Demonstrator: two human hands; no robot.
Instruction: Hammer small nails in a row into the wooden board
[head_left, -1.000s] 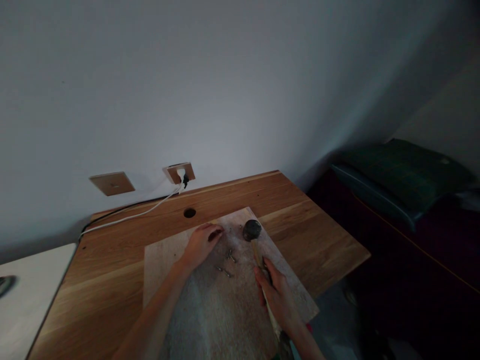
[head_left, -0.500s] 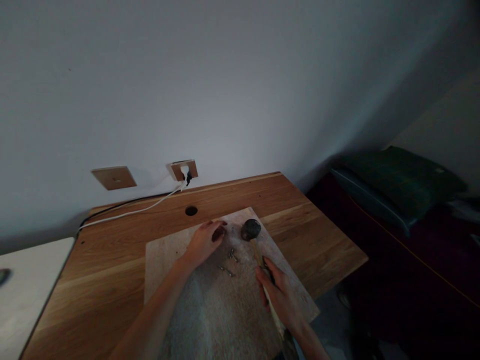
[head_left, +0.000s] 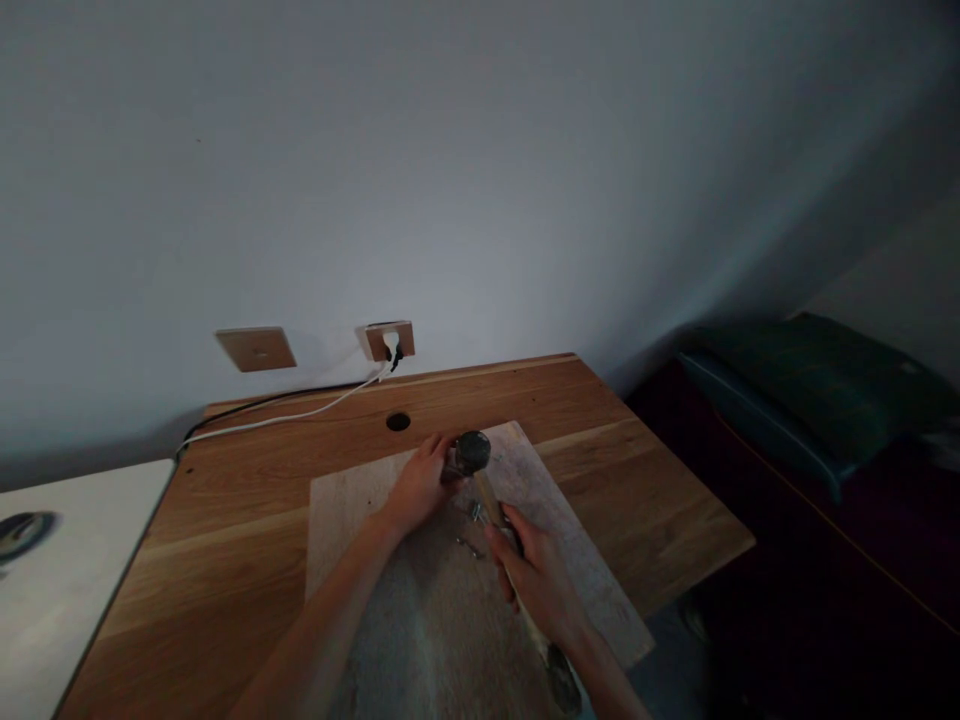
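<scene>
My right hand (head_left: 540, 570) is wrapped around the wooden handle of a hammer (head_left: 487, 497) with a dark, rounded head. That head sits against the fingertips of my left hand (head_left: 420, 485), over the far part of a pale wooden board (head_left: 427, 640). The fingers of my left hand are curled round a small dark brown thing, mostly hidden behind the hammer head; its kind cannot be made out. Several small metal screws (head_left: 472, 548) lie on the board between my hands, some beside the hammer handle.
Under the board is a brown wooden desk (head_left: 645, 480) with a round cable hole (head_left: 398, 421). White and black cables (head_left: 300, 415) run along the wall to a socket (head_left: 388, 340). A white surface (head_left: 82, 560) stands at left, a dark green cushion (head_left: 817, 390) at right.
The hammer head has moved left, from beside my left hand to the thing in its fingers. My right hand has shifted left with it. The whole view has turned slightly.
</scene>
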